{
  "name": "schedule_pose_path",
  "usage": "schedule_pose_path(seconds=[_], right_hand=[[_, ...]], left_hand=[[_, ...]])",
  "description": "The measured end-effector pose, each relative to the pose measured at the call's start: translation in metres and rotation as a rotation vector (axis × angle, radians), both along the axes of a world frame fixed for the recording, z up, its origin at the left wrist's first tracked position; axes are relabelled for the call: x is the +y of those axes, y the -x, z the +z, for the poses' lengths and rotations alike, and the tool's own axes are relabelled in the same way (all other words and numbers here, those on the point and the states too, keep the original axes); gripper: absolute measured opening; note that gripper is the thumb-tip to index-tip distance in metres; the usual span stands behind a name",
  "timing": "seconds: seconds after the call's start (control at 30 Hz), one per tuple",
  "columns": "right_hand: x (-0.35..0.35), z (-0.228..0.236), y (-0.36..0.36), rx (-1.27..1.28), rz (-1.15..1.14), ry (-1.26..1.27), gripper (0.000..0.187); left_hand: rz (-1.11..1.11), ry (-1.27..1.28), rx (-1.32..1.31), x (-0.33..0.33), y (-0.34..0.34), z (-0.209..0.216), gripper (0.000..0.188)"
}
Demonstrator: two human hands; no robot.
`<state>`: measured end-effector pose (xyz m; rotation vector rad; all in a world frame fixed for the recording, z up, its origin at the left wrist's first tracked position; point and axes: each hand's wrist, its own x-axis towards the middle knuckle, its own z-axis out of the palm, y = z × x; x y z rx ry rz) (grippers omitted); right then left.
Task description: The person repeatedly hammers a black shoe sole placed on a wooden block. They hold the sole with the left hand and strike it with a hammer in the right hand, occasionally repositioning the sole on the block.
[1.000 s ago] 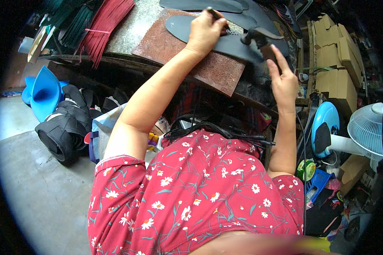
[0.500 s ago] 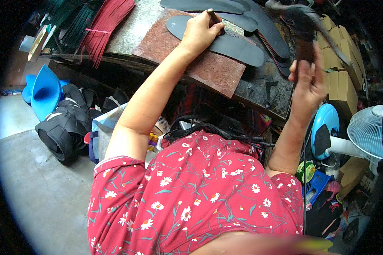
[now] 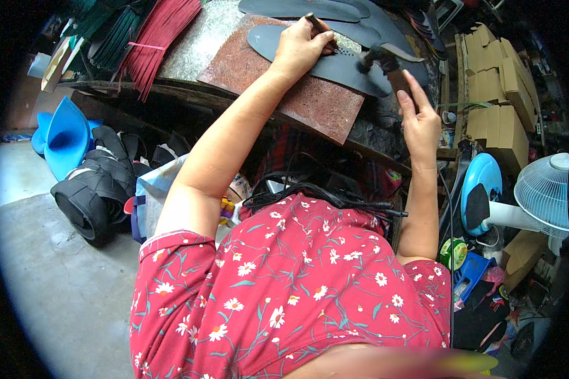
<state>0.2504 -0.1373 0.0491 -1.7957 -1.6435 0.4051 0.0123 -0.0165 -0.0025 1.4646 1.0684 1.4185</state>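
My left hand [image 3: 300, 47] is closed around a thin dark punch tool [image 3: 313, 21], standing it upright on a dark grey sole-shaped sheet [image 3: 335, 64]. A row of small holes shows in that sheet. It lies on a reddish-brown board [image 3: 297, 101] on the workbench. My right hand [image 3: 417, 120] grips the wooden handle of a hammer [image 3: 385, 63]. The hammer's dark head is down at the sheet, just right of my left hand. More dark sole-shaped pieces [image 3: 297, 7] lie beyond.
Bundles of red strips [image 3: 161, 31] and green strips [image 3: 98, 19] lie at the bench's far left. Blue cone shapes [image 3: 63, 136] and black rolled pieces [image 3: 88, 199] sit on the floor at left. Cardboard boxes [image 3: 499, 95], a white fan [image 3: 544, 196] and a blue disc [image 3: 480, 186] crowd the right.
My right hand swung the hammer up and out to the right half a second ago and has brought it back down onto the sheet. My left hand has kept the punch in place.
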Motion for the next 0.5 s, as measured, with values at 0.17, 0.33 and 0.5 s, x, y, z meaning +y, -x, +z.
schedule_pose_path(seconds=[0.17, 0.33, 0.5], right_hand=[[-0.013, 0.047, 0.003, 0.425, 0.216, -0.414, 0.041], [-0.004, 0.036, 0.011, 0.261, 0.312, -0.525, 0.044], [0.002, -0.006, -0.002, -0.169, 0.079, -0.216, 0.042]], left_hand=[[0.083, -0.221, 0.49, -0.006, 0.001, 0.008, 0.019], [0.074, -0.549, 0.708, -0.014, -0.01, 0.017, 0.019], [0.177, -0.311, 0.459, -0.012, -0.008, 0.01, 0.013]])
